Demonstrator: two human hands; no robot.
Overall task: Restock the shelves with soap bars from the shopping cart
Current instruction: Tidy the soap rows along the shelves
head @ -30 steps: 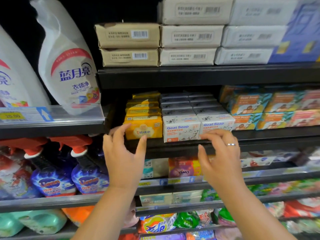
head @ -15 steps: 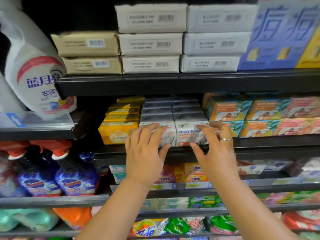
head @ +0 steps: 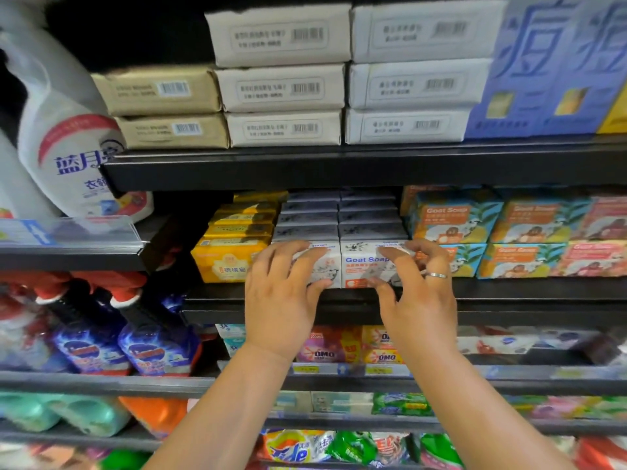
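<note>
Two white Goat Soap boxes stand side by side at the front of the middle shelf [head: 509, 293], with rows of the same boxes behind them. My left hand [head: 281, 307] spans the left box [head: 327, 262], fingers over its top edge and thumb under its lower edge. My right hand [head: 417, 300], with a ring on it, holds the right box [head: 363, 266] the same way, fingers curled on the top and thumb at the bottom. The shopping cart is out of view.
Yellow soap boxes [head: 224, 262] stand left of the white ones, orange and pink Goat Soap boxes [head: 451, 218] right. Paper-wrapped bars [head: 281, 89] fill the shelf above. A detergent bottle [head: 68, 154] and spray bottles [head: 156, 347] stand at left.
My left hand moved right from the yellow box onto the left white box. Both hands went from hovering in front of the shelf to holding the two front boxes.
</note>
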